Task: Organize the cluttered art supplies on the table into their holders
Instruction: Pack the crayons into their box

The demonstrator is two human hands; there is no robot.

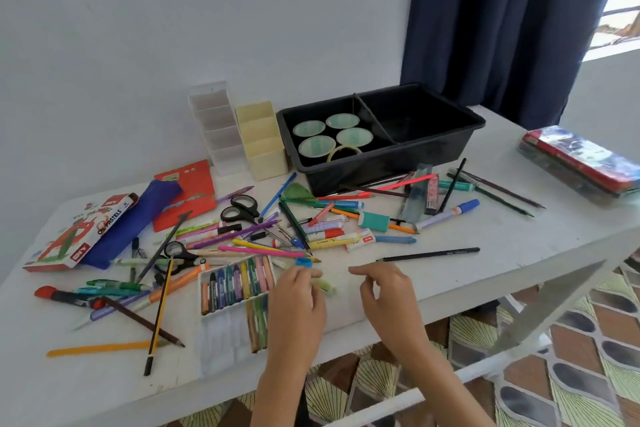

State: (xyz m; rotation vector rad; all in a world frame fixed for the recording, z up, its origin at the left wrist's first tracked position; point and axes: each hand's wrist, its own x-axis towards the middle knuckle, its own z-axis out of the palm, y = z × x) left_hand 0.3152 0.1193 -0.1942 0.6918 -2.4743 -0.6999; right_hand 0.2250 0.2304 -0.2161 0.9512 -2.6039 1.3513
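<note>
Pens, pencils, markers and crayons lie scattered over a white table point(485, 253). A white tray of oil pastels point(235, 282) sits near the front edge. My left hand point(299, 298) rests just right of that tray, its fingers closed on a pale green crayon point(325, 286). My right hand point(384, 291) hovers beside it, fingers apart and holding nothing. A black pencil point(429, 254) lies just beyond my right hand. At the back stand a clear tiered holder point(216, 128), a cream tiered holder point(261, 140) and a black two-part bin point(381, 135) with tape rolls in its left half.
An oil pastels box point(81, 230) and a blue pouch point(138, 218) lie at the left with a red folder point(188, 194). Two black scissors point(242, 208) lie mid-table. A wrapped red case point(581, 159) sits at the far right. A dark curtain point(502, 21) hangs behind.
</note>
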